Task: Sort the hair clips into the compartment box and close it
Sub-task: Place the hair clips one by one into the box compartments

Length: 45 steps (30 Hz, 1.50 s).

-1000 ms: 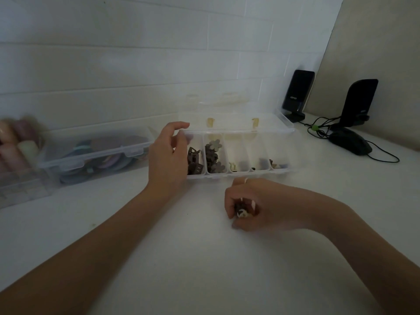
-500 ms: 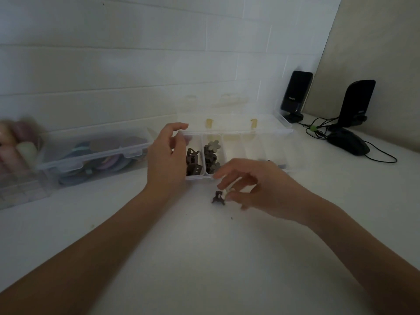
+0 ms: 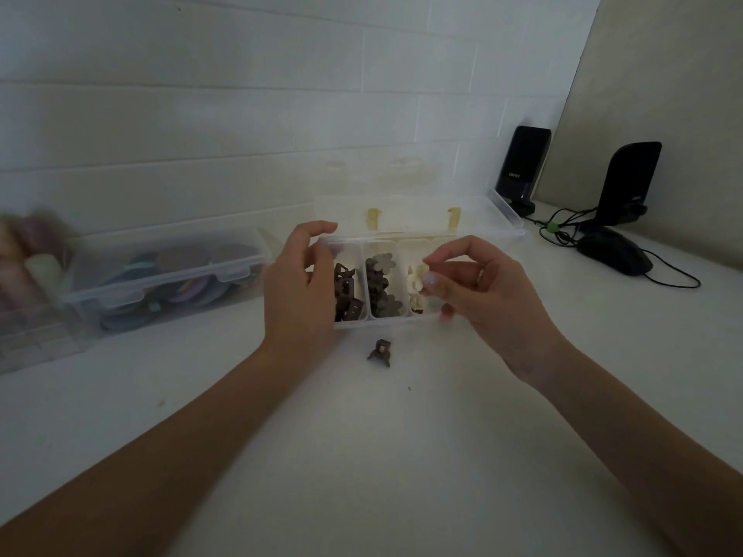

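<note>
Presently the left hand (image 3: 299, 287) grips the compartment box (image 3: 498, 219) steady while the right hand (image 3: 478, 291) pinches a cream clip (image 3: 418, 275) over its compartment.

The only lettering sits on the far-right speakers. The left speaker (image 3: 522, 166) carries a small pale brand mark, too blurred to read. The right speaker (image 3: 629, 182) bears a fainter, equally unreadable one.

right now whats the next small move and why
Probably let go of the cream flower clip: the right hand pinches it over the box's cream compartment. The dark claw clip on the table comes after.
</note>
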Available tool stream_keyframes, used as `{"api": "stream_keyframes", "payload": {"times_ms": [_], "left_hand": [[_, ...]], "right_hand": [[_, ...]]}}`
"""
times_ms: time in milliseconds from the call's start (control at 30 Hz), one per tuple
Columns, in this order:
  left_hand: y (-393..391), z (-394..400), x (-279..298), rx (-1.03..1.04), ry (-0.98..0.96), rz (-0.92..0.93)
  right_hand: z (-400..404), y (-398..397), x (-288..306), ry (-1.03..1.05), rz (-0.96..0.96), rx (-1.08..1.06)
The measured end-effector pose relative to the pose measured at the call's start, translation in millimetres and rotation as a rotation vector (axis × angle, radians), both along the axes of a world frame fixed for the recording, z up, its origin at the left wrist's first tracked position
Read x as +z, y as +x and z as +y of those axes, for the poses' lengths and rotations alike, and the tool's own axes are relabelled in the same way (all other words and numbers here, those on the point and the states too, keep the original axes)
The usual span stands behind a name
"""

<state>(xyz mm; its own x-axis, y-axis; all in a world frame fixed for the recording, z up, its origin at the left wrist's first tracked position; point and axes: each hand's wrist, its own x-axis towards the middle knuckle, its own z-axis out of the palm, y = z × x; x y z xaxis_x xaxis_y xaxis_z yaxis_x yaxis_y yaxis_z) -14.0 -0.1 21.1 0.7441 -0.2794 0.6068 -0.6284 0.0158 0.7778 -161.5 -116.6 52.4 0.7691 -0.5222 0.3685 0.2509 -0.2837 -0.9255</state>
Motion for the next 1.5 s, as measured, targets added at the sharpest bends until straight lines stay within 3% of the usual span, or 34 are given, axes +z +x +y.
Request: {"api": "stream_keyframes", "payload": {"times_ms": [167, 333, 400, 500, 667, 933, 1033, 1100, 1267, 1367, 1500], "left_hand": [[-7, -3, -2, -0.011, 0.003, -0.005], [-17, -6, -1, -0.035, 0.009, -0.012], [-18, -7, 0, -0.046, 0.008, -0.001], [-17, -7, 0, -0.053, 0.006, 0.026], [-16, -7, 0, -0.091, -0.004, 0.085], [-5, -11, 1, -0.1, -0.054, 0.32], [-5, -10, 3, -0.096, -0.061, 0.334], [-5, -9, 4, -0.097, -0.054, 0.322], [-3, -9, 3, -0.096, -0.039, 0.285], [-3, -8, 2, -0.101, -0.047, 0.264], [-3, -8, 2, -0.106, -0.047, 0.251]], "right_hand": [[8, 1, -8, -0.393, -0.071, -0.216], [6, 11, -23, -0.853, 0.031, -0.365], [4, 13, -26, -0.948, 0.028, -0.432], [2, 12, -23, -0.959, 0.012, -0.501], [-5, 9, -22, -1.06, 0.019, -0.44], [-4, 3, -16, -0.976, -0.014, -0.439], [3, 0, -10, -1.013, -0.109, -0.247], [7, -1, -14, -1.145, -0.052, -0.132], [10, 5, -30, -1.417, 0.225, -0.088], [10, 8, -32, -1.388, 0.302, -0.031], [15, 3, -28, -1.177, 0.103, -0.021]]}}
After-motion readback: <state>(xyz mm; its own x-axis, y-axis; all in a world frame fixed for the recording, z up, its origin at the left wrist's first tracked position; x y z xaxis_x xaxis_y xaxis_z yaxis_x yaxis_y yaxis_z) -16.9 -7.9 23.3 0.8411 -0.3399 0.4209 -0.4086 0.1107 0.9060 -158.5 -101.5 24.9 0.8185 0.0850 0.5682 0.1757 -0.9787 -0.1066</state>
